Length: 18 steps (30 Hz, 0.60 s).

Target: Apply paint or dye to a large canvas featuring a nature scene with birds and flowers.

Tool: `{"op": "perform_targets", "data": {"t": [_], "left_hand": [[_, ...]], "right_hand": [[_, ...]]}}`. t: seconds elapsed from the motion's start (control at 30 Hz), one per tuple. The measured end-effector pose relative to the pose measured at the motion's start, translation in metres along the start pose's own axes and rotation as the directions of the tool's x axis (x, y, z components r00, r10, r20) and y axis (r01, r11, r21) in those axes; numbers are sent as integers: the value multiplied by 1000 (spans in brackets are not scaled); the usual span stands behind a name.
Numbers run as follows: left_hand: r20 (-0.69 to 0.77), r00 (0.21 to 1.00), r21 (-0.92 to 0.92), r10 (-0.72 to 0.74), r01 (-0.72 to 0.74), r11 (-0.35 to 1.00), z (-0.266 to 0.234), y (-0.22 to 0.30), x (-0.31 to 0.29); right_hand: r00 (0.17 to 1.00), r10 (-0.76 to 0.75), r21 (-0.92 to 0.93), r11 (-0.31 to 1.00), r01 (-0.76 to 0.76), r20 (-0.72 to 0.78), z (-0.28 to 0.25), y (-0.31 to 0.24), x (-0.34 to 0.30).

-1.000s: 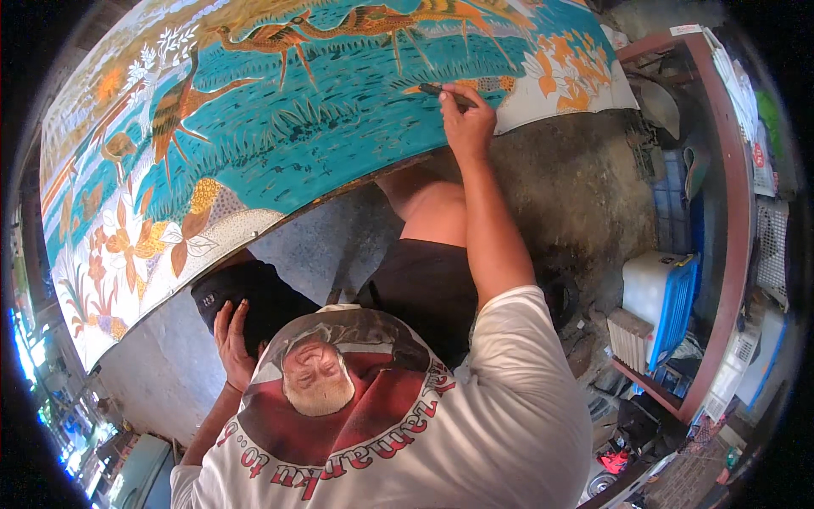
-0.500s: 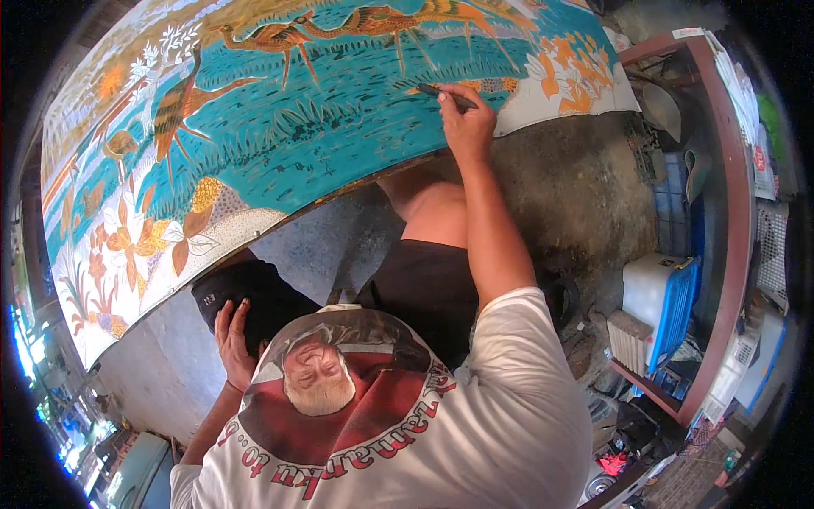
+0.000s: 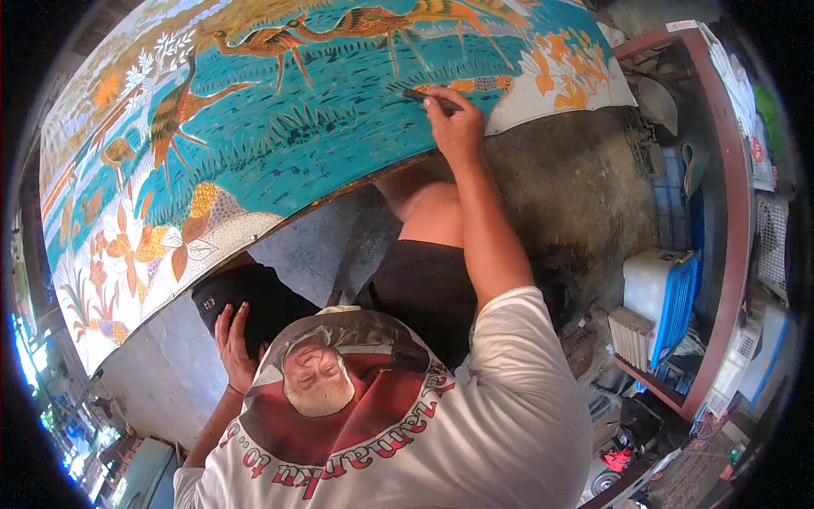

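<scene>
As the right hand (image 3: pixel 459 125) works over a painted panel (image 3: pixel 326 174), its grip is closed around a slim dark tool (image 3: pixel 415 94), thumb and fingers pinching the shaft. The tool lies over turquoise water near the panel's near edge, below a row of long-legged birds (image 3: pixel 360 24); whether its tip touches cannot be told. The left hand (image 3: pixel 237 343) rests with loose fingers on black shorts (image 3: pixel 254 293), no object visible in its grip. A slip of the unsupported right wrist could drag a stray stroke across the water, and a brushing palm could smudge any paint that is wet. The panel carries orange flowers (image 3: pixel 566 78) and white, seemingly uncoloured patches. Beyond it stretch a stained concrete floor (image 3: pixel 585 182), a reddish-brown frame (image 3: pixel 719 246) and a white box (image 3: pixel 646 284) with a blue side.
</scene>
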<state>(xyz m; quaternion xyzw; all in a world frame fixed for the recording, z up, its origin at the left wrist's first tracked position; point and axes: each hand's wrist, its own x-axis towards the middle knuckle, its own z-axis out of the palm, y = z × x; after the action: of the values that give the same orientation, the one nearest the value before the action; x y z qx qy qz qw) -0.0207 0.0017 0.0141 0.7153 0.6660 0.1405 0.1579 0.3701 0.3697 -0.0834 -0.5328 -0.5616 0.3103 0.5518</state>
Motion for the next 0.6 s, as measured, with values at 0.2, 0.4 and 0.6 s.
{"op": "perform_targets", "data": {"t": [0.2, 0.4, 0.6], "left_hand": [[-12, 1000, 23, -17, 17, 1000, 4, 0, -2], [-21, 999, 4, -29, 29, 1000, 4, 0, -1], [-32, 999, 12, 1, -1, 1000, 4, 3, -1]], "right_hand": [[986, 149, 245, 962, -125, -82, -16, -13, -7], [834, 493, 763, 630, -147, -247, -72, -9, -39], [624, 746, 928, 361, -88, -231, -115, 3, -99]]}}
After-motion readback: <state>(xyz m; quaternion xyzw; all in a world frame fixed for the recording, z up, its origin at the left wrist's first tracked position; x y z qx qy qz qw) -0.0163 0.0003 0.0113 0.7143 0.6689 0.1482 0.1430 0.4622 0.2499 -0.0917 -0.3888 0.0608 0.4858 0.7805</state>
